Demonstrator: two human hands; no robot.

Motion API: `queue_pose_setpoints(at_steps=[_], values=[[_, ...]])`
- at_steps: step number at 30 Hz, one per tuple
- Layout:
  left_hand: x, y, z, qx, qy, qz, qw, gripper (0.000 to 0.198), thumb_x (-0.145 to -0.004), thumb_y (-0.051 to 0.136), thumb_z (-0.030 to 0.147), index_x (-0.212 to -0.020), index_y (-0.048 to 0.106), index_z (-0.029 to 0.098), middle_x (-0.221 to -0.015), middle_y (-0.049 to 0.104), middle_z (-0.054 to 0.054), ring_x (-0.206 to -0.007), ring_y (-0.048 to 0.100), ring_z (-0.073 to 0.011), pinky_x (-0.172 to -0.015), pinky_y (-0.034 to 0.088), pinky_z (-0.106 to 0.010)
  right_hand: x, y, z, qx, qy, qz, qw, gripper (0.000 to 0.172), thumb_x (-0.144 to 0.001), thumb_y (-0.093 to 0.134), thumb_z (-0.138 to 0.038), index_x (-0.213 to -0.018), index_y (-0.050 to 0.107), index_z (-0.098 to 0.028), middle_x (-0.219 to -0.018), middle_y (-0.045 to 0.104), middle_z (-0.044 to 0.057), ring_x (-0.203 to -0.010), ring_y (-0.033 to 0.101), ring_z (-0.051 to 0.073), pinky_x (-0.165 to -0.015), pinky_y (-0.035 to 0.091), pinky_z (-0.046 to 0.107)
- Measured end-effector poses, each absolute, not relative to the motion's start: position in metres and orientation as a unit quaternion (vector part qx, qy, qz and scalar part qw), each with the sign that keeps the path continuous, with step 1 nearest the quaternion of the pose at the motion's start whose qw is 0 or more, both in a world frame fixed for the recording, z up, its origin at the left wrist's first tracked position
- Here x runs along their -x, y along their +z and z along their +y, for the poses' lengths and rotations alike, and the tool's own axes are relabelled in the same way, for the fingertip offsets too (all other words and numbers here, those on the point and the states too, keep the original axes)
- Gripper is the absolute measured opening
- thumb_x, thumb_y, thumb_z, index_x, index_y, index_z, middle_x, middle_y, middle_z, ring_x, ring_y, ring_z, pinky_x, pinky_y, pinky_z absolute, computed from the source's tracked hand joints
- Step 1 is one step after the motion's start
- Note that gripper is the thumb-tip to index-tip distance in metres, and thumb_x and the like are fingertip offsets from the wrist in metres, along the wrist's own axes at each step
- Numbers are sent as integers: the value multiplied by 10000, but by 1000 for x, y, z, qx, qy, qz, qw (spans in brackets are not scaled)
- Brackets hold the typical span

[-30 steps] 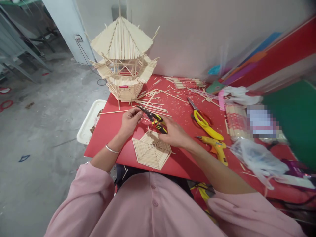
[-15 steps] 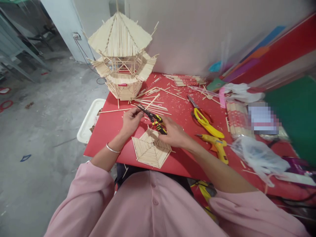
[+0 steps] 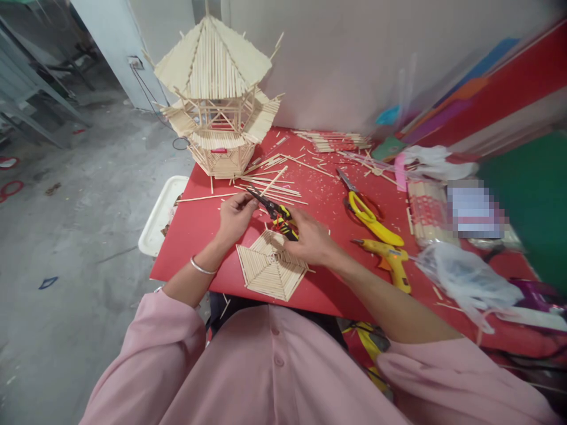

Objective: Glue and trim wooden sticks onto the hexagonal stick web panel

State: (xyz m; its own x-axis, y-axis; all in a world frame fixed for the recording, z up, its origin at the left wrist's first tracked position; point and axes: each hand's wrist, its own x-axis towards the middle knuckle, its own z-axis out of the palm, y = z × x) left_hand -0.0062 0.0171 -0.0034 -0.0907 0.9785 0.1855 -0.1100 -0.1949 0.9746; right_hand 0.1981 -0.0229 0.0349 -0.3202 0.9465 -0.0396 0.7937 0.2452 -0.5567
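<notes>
My left hand (image 3: 235, 219) is closed in a pinch on a thin wooden stick (image 3: 275, 179). That stick slants up and to the right, past the dark blades of the black-and-yellow snips (image 3: 278, 216). My right hand (image 3: 312, 237) is wrapped around the handles of the snips. Their tip reaches close to my left fingertips; whether the blades touch the stick I cannot tell. Just below the snips, a flat hexagonal panel (image 3: 275, 274) of glued sticks lies near the table's front edge, partly covered by my right hand.
A stick-built pagoda (image 3: 217, 106) stands at the table's back left, with loose sticks (image 3: 277, 190) beside it. On the right lie yellow-handled scissors (image 3: 374, 218), a yellow glue gun (image 3: 394, 260), stick packs (image 3: 429, 209) and a plastic bag (image 3: 465, 277). A white tray (image 3: 150, 230) sits beyond the left edge.
The view has shifted very slightly. Both hands, the stick and the snips keep nearly the same positions.
</notes>
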Motion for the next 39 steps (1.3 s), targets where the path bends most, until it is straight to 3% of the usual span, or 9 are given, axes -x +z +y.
queue_pose_setpoints(at_steps=[5, 11, 14, 17, 25, 31, 34, 37, 39], values=[[4, 0, 13, -516, 581, 458, 432, 102, -780, 776, 201, -685, 740, 200, -654, 687, 3, -598, 543, -111, -578, 431, -250, -201, 38, -25, 571, 276, -755, 167, 658, -772, 707, -393, -1399, 568, -245, -1270, 715, 161, -1144, 690, 385, -970, 553, 547], [2, 3, 12, -500, 558, 430, 504, 260, -834, 804, 330, -641, 702, 188, -523, 585, 26, -464, 435, -78, -467, 327, -235, -211, 31, -26, 569, 257, -763, 169, 739, -793, 721, -445, -1475, 507, -257, -1356, 664, 168, -1241, 643, 407, -1034, 520, 604], [3, 4, 12, -504, 561, 426, 499, 317, -839, 820, 366, -618, 679, 188, -516, 563, 29, -476, 492, -90, -494, 365, -243, -210, 31, -25, 570, 251, -766, 162, 710, -805, 708, -455, -1462, 517, -262, -1313, 676, 160, -1209, 657, 402, -1020, 528, 596], [3, 4, 11, -521, 564, 425, 479, 304, -836, 810, 342, -607, 676, 192, -534, 585, 20, -524, 559, -112, -546, 422, -254, -207, 32, -25, 571, 247, -766, 164, 662, -815, 691, -463, -1427, 541, -263, -1282, 689, 151, -1171, 672, 381, -1001, 541, 555], [1, -4, 15, -515, 565, 436, 474, 287, -821, 793, 367, -616, 692, 193, -577, 659, 9, -542, 529, -103, -544, 418, -240, -209, 31, -25, 576, 245, -761, 174, 645, -826, 710, -505, -1407, 559, -269, -1258, 689, 152, -1149, 672, 383, -987, 544, 575], [5, -6, 19, -521, 557, 425, 488, 115, -863, 772, 271, -772, 782, 202, -667, 699, -4, -592, 588, -110, -567, 457, -240, -224, 39, -26, 587, 294, -737, 162, 756, -748, 709, -346, -1478, 539, -248, -1371, 685, 157, -1220, 655, 387, -1040, 520, 549], [8, -6, 19, -562, 539, 415, 470, 108, -861, 785, 298, -814, 804, 203, -696, 725, -13, -626, 621, -129, -612, 498, -257, -227, 41, -31, 559, 396, -707, 176, 664, -664, 696, -280, -1326, 655, -240, -1208, 750, 103, -1084, 682, 337, -957, 545, 477], [12, -8, 20, -596, 545, 381, 450, 186, -880, 774, 387, -839, 807, 208, -727, 738, -21, -666, 653, -145, -672, 536, -278, -228, 39, -36, 474, 654, -555, 198, 522, -578, 655, -227, -1097, 706, -211, -942, 728, 52, -843, 660, 233, -755, 553, 364], [16, -14, 24, -613, 547, 381, 425, 198, -914, 734, 389, -857, 806, 214, -739, 739, -26, -674, 659, -155, -685, 544, -294, -230, 38, -36, 415, 788, -408, 203, 498, -557, 654, -208, -1054, 691, -200, -842, 676, 26, -733, 611, 178, -677, 530, 317]])
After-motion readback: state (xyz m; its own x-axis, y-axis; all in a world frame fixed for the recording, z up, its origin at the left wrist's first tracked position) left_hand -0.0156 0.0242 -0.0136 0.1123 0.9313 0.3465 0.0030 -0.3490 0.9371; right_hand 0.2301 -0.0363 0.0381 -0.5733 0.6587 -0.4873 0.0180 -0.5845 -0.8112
